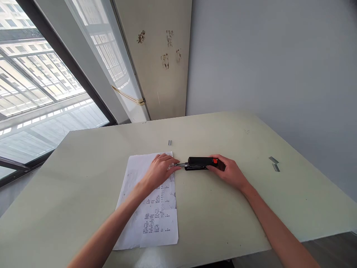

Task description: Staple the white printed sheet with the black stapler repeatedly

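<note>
A black stapler (199,163) with a red mark at its right end lies sideways just above the table. My right hand (231,173) is closed around that right end, thumb and fingers on either side. From the stapler's left end a metal rail (182,165) sticks out. My left hand (160,169) pinches the tip of this rail between thumb and fingers, over the printed paper sheets (164,230). The fingers hide part of the rail, so whether staples sit in it cannot be made out.
A short strip of staples (170,142) lies beyond the paper. Two more staple strips (275,163) rest near the right side of the pale table (217,219). A grey wall (264,59) stands behind, with a window (39,74) at left.
</note>
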Demonstrator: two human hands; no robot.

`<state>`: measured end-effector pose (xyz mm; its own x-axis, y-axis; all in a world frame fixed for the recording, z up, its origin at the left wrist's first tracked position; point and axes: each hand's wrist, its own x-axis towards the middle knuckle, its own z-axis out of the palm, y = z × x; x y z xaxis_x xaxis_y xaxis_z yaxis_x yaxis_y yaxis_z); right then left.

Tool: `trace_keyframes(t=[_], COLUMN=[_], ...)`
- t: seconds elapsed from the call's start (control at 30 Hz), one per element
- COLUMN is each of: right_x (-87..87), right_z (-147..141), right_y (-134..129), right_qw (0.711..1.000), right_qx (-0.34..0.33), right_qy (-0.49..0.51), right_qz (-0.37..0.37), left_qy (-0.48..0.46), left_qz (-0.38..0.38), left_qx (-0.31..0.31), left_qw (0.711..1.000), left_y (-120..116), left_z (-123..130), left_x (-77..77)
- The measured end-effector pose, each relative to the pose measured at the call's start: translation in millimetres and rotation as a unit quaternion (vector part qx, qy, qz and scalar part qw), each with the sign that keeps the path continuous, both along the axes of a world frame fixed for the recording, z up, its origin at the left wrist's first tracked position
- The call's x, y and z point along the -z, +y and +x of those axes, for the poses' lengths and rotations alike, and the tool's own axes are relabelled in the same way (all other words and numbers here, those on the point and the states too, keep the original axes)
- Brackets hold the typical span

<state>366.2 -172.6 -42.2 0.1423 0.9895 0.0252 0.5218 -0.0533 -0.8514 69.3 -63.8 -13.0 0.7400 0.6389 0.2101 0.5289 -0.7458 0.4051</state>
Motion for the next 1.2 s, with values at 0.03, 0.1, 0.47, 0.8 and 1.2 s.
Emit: trace_keyframes(t=[0.03, 0.1, 0.47, 0.8, 1.2], right_x=[0.0, 0.2, 3.8, 1.5, -1.0], right_z=[0, 0, 2, 1, 1], right_y=[0, 0, 0, 0, -1], right_qw=[1.0, 1.0, 1.0, 1.0, 1.0], right_qx=[0.0, -0.001, -0.002, -0.003, -0.001], right_qy=[-0.001, -0.004, -0.008, -0.014, -0.003], right_qz=[0.001, 0.002, 0.0, 0.005, -0.005], left_qy=[-0.005, -0.014, -0.003, -0.066, -0.099], left_qz=[-0.012, -0.022, 0.117, 0.107, 0.019], left_qx=[-0.001, -0.002, 0.028, -0.01, -0.047], left_qw=[1.0, 1.0, 0.993, 0.992, 0.994], left_y=[2, 4, -14, -20, -16], left_z=[-3, -5, 6, 6, 7], left_x=[-0.3, -0.1, 14.3, 22.3, 13.7])
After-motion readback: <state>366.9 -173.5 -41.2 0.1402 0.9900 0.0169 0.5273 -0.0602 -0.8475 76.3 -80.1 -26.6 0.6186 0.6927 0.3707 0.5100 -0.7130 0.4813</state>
